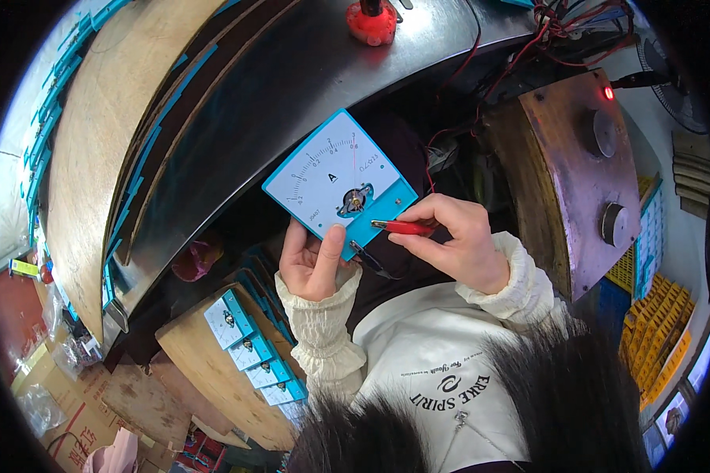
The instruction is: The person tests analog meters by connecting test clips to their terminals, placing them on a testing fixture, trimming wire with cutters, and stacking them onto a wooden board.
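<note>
A square analog ammeter (312,177) with a white dial and turquoise frame is tilted in front of me. My left hand (314,262) grips its lower left edge, thumb on the front. In the dial's cutout the coil mechanism (356,200) is exposed. Between the thumb and fingers of my right hand (464,239) is a red alligator clip (410,228), its metal tip over the turquoise strip; whether it touches a terminal I cannot tell. A black clip (368,259) on a lead hangs at the meter's bottom edge, near my left thumb.
At right stands a metal-faced box (580,189) with two knobs and a lit red lamp (608,93). Lower left, a wooden board (213,366) carries several similar meters (248,352). Stacked curved boards (126,94) rest on the metal bench (292,87), with a red-based object (371,25) beyond.
</note>
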{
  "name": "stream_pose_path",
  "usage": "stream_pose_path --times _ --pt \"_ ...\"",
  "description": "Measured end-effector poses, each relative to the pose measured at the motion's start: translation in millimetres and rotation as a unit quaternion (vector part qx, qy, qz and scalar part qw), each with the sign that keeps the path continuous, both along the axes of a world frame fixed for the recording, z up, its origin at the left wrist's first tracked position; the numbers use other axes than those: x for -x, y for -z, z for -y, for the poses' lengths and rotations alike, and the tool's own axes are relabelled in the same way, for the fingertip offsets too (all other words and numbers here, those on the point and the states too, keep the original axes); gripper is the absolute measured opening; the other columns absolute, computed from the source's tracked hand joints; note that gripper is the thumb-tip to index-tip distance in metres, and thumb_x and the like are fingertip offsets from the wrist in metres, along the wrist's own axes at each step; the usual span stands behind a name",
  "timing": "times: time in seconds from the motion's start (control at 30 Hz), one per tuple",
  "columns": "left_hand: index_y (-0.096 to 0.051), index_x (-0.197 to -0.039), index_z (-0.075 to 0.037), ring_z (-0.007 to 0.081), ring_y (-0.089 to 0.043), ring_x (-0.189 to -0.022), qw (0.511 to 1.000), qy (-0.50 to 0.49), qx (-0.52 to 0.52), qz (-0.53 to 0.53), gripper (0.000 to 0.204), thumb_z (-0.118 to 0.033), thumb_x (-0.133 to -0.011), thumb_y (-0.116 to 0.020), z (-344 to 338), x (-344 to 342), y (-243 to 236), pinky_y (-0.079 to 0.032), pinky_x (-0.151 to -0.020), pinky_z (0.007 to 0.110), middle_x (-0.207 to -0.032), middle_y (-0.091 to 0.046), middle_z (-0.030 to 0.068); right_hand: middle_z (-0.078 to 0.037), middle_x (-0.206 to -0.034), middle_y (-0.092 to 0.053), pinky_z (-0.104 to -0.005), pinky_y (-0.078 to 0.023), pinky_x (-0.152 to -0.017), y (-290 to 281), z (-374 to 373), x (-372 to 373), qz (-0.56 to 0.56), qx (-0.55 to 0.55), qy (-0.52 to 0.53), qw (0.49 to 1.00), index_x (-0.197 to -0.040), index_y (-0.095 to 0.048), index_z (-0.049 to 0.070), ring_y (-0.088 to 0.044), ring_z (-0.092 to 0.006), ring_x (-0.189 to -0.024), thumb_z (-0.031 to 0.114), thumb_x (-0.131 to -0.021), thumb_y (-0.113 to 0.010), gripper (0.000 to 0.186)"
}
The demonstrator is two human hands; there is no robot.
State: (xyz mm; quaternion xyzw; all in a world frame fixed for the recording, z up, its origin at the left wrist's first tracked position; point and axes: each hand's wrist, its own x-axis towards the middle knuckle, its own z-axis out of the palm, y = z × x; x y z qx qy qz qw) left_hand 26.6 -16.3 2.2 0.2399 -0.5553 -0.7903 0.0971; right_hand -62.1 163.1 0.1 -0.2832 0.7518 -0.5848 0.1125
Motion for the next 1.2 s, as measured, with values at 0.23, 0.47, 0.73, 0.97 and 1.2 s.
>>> stream_pose_path --times 0.23,0.47,0.73,0.97,1.2 --pt "-0.049 -0.130 0.001 0.0062 -0.058 -0.072 1.000 0.002 0.026 0.001 0.043 -0.009 -0.091 -0.065 0 0 4 -0.044 -0.063 0.019 -0.101 -0.067 0.0069 -0.009 -0.082 -0.069 -0.0245 -0.054 -0.059 -3 0 4 -0.020 -0.006 0.001 1.000 -0.089 -0.066 0.000 -0.068 -0.0161 -0.068 0.005 -0.076 -0.078 0.019" --pt "-0.049 -0.130 0.002 0.0062 -0.059 -0.074 1.000 -0.010 0.021 -0.001 0.043 -0.008 -0.091 -0.064 1 0 -2 -0.044 -0.064 0.019 -0.102 -0.067 0.0072 -0.009 -0.080 -0.068 -0.0247 -0.054 -0.058 -5 4 5 -0.026 -0.001 -0.004 1.000 -0.089 -0.065 0.000 -0.068 -0.0165 -0.067 0.004 -0.076 -0.078 0.019" --pt "-0.048 -0.131 0.002 0.0055 -0.058 -0.078 1.000 0.013 0.009 -0.003 0.041 -0.007 -0.092 -0.061 1 -4 3 -0.042 -0.067 0.018 -0.105 -0.066 0.0058 -0.008 -0.075 -0.066 -0.0274 -0.051 -0.054 -3 -1 0 -0.057 -0.010 0.020 0.998 -0.085 -0.064 0.003 -0.066 -0.0186 -0.061 0.008 -0.073 -0.080 0.020" --pt "-0.048 -0.132 0.003 0.0066 -0.060 -0.082 1.000 0.011 -0.017 -0.011 0.044 -0.006 -0.091 -0.062 -2 9 2 -0.044 -0.068 0.018 -0.108 -0.066 0.0069 -0.009 -0.073 -0.065 -0.0294 -0.049 -0.053 -1 -7 4 -0.144 -0.013 0.016 0.989 -0.081 -0.064 0.004 -0.064 -0.0218 -0.061 0.007 -0.072 -0.081 0.020" --pt "-0.043 -0.136 0.004 0.0114 -0.062 -0.091 1.000 0.007 -0.012 -0.020 0.048 -0.006 -0.092 -0.061 -26 31 -8 -0.048 -0.078 0.024 -0.112 -0.064 0.0101 -0.007 -0.082 -0.065 -0.0204 -0.048 -0.059 -12 -72 18 0.134 0.206 0.214 0.945 -0.095 -0.056 0.001 -0.059 -0.0084 -0.067 0.001 -0.087 -0.069 0.015"
